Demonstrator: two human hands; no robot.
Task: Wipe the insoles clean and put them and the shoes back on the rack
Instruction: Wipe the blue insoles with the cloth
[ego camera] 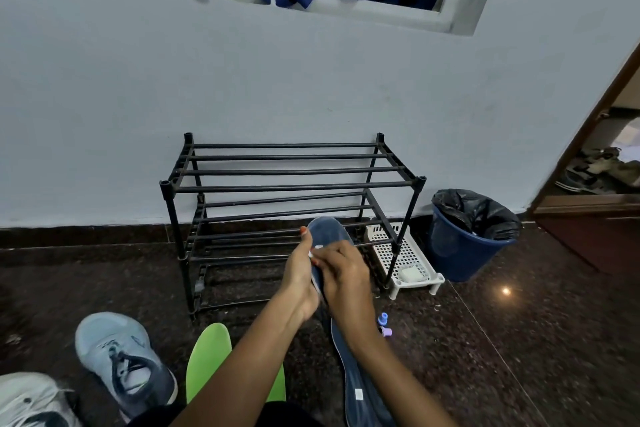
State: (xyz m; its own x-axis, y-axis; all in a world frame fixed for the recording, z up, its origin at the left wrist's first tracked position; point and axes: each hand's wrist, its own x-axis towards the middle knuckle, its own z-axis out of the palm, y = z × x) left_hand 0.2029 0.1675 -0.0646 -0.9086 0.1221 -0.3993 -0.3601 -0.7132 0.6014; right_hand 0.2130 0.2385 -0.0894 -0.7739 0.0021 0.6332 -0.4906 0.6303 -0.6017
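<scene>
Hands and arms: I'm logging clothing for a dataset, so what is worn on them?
The left hand and right hand are ungloved, and no sleeve, watch or bracelet shows up to the frame's edge. The left thumbnail has orange-red polish; the right hand's nails are hidden.

floor (519,340): dark speckled polished stone. black rack (287,189) stands on it, back against the wall. white perforated tray (408,253) at the rack's right legs; blue bin (460,253) with black liner just right of the tray. two small capped items (384,324) near the rack's front right foot, probably bottles (blurred). near edge, left to right: white shoe (27,399), light blue shoe (121,357), green insole (207,357), dark blue insole (360,385).
</scene>
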